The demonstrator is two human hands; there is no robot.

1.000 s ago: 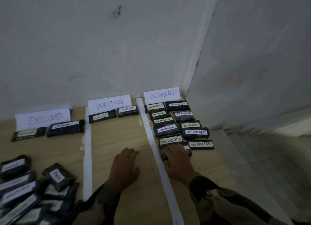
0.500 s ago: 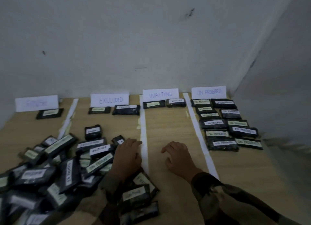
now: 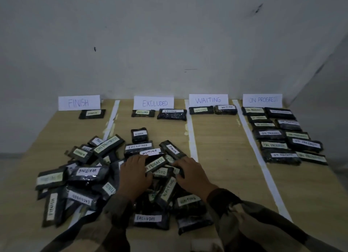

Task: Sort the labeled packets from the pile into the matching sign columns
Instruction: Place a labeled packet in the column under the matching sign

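Checking pose: where are the hands? (E1)

Both palm-down on the pile (image 3: pixel 88 176) of black labeled packets, near side of the table (image 3: pixel 216 148), mostly in front of the EXCLUDED sign (image 3: pixel 153 103). Sleeved forearms come in from the bottom edge, angled inward. (E2)

Left? (E1)

The left hand (image 3: pixel 135 174) lies flat, fingers together and nearly straight, pointing away from the person. Its thumb is at the near-left end of an ON PROGRESS packet (image 3: pixel 156 164). No pinch visible. (E2)

Right? (E1)

The right hand (image 3: pixel 191 173) has its fingers bent down, tips at the far-right end of the same packet. Touching or pinching: cannot tell, too dark. (E2)

So that packet sits between the hands? (E1)

Yes. It lies slanted on top of the pile, label up. (E2)

Columns? (E1)

FINISH sign (image 3: pixel 79 102), EXCLUDED, WAITING sign (image 3: pixel 208 100) and ON PROGRESS sign (image 3: pixel 262 100) stand along the wall, with white strips (image 3: pixel 192 135) between columns. One packet lies under FINISH, two under EXCLUDED, two under WAITING. The ON PROGRESS column holds many, in two rows. (E2)
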